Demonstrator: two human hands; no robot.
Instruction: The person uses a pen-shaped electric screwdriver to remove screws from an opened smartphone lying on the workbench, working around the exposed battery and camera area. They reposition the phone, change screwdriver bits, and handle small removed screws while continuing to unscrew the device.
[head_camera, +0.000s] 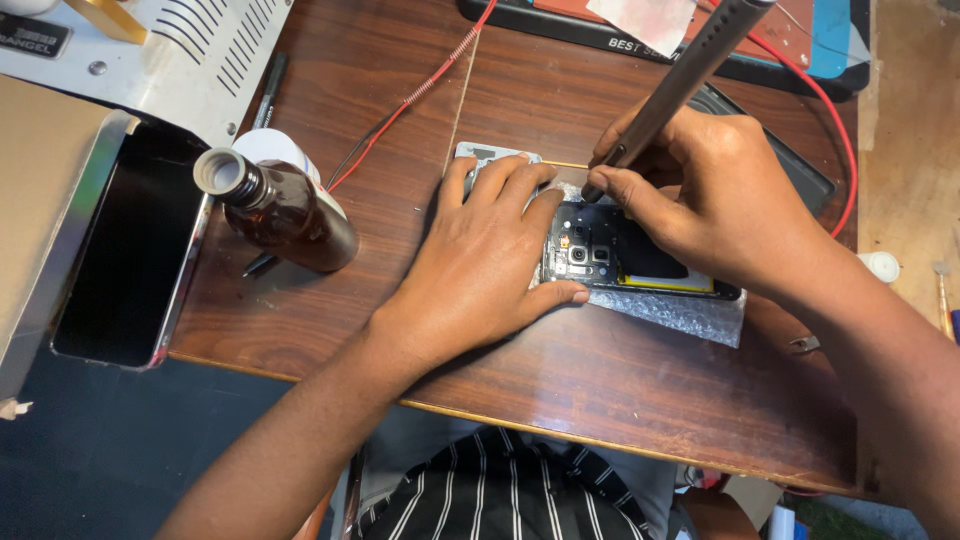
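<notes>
An opened black phone (620, 255) lies with its insides up on a piece of bubble wrap (690, 315) on the brown wooden table (600, 390). My left hand (480, 265) lies flat over the phone's left end, fingers spread, thumb along its near edge. My right hand (715, 195) grips a grey pen-shaped powered tool (685, 75) like a pencil. Its tip touches the phone's upper left part, near the camera modules. A red cable (835, 120) runs from the tool's top around behind my right hand.
An open brown glass bottle (280, 205) lies tilted left of my left hand. Further left sit a dark phone (130, 260) with a shiny frame and a white vented device (190, 55). A black pen (268, 90), a red wire (420, 90) and a dark mat (640, 35) are behind.
</notes>
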